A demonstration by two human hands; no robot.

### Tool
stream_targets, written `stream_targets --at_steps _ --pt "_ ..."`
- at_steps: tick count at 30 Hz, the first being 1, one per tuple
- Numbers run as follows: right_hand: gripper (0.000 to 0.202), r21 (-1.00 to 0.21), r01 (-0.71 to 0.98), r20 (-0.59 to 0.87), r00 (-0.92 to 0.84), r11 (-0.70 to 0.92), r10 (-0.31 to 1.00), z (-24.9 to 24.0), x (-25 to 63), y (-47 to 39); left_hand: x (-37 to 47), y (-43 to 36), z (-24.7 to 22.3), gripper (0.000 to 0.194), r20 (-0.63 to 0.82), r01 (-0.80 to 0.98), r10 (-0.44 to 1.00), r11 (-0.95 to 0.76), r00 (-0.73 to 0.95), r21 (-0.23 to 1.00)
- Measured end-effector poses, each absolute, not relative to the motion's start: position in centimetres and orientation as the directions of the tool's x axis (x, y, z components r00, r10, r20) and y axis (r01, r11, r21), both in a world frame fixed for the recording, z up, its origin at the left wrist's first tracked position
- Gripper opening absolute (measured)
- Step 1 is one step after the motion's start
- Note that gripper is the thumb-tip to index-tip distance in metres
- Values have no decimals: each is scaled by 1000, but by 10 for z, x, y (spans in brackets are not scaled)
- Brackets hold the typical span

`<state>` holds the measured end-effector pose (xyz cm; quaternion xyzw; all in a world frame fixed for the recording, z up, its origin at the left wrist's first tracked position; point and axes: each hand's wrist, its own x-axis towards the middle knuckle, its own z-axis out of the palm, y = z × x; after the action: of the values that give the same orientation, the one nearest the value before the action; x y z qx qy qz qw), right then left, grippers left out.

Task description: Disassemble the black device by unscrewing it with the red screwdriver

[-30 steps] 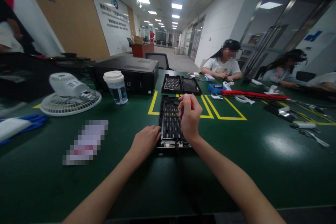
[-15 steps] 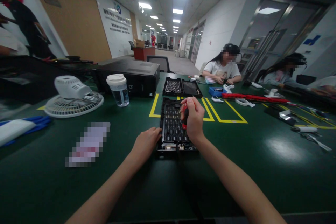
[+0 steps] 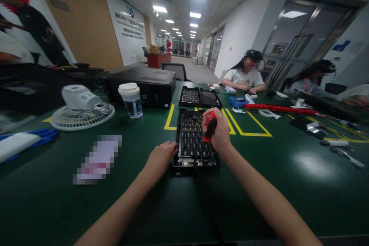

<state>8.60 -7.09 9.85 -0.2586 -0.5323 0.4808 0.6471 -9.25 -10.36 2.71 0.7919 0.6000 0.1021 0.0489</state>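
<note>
An opened black case (image 3: pixel 192 134) with rows of small compartments lies flat on the green table in front of me. My left hand (image 3: pixel 162 156) grips its left edge near the front corner, fingers bent and thumb mostly hidden. Above the right side of the case, my right hand (image 3: pixel 221 132) is closed around a red-and-black screwdriver (image 3: pixel 211 127). I cannot make out the screwdriver's tip. Small parts show along the front inner edge of the case, and a dark strap (image 3: pixel 198 184) runs from there toward me.
A similar open black case (image 3: pixel 191 95) lies just beyond. Around stand a big black box (image 3: pixel 141 80), a lidded cup (image 3: pixel 131 102), a white fan (image 3: pixel 82 109), a blue tray (image 3: pixel 238 102) and a red strip (image 3: pixel 279 107). Two people sit across at the right.
My right hand has shifted slightly right, and the screwdriver handle has turned, showing more of its red and black. My left hand keeps its place on the case.
</note>
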Motion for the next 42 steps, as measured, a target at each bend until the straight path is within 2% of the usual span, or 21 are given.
stream_targets --at_steps 3,13,19,23,30,34,42 --pt "40 -841 -387 440 -83 378 894 99 91 -72 -93 -105 27 24 87 949 964 -264 252 171" --pt "29 -900 -379 370 -407 215 835 103 110 -52 -89 -107 34 26 44 966 975 -220 216 134" --pt "31 -890 -428 400 -570 157 717 101 113 -38 -89 -107 33 26 75 968 973 -227 220 110" --pt "39 -899 -417 399 -660 131 636 100 117 -24 -87 -108 34 26 56 973 979 -203 198 105" --pt "41 -893 -434 411 -681 118 606 98 106 -7 -85 -108 35 29 66 975 978 -204 199 89" --pt "40 -900 -427 404 -736 90 544 102 89 -12 -86 -108 33 28 77 974 976 -211 204 88" --pt "44 -961 -276 221 -814 -24 537 98 83 -7 -88 -108 33 28 102 968 969 -233 223 97"
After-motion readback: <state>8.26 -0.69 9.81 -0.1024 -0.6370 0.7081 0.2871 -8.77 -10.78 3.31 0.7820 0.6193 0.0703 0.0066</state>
